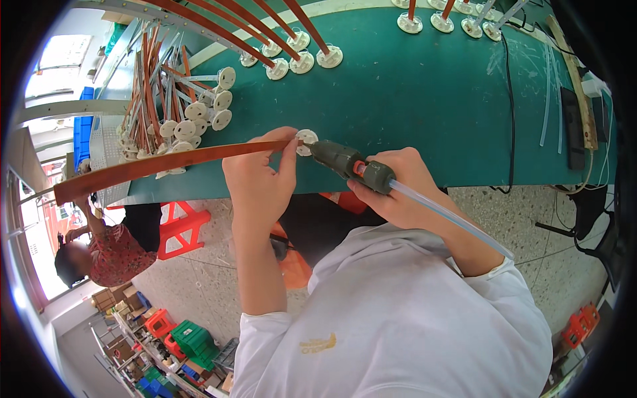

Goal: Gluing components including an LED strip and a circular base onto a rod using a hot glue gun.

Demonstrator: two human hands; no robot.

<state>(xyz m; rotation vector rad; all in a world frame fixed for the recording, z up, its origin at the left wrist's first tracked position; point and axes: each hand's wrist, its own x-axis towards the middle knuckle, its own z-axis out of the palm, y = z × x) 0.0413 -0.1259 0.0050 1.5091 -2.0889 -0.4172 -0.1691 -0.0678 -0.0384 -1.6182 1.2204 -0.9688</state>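
Note:
My left hand (257,176) pinches a long brown strip (172,161) near its right end, where a round white disc (307,135) sits. The strip runs out to the left, past the table's edge. My right hand (406,189) is wrapped round a dark green hot glue gun (340,159), and its nozzle meets the place where strip and disc join. Out of the gun's back sticks a long clear glue stick (451,219), lying over my right forearm. The gun's handle and trigger are mostly hidden by my fingers.
On the green table (411,99), a pile of strips with white discs (222,119) lies at left. Several brown strips on white bases (302,62) stand at the back. A black cable (511,113) and wooden bar (576,86) are at right. Another person (119,255) is at far left.

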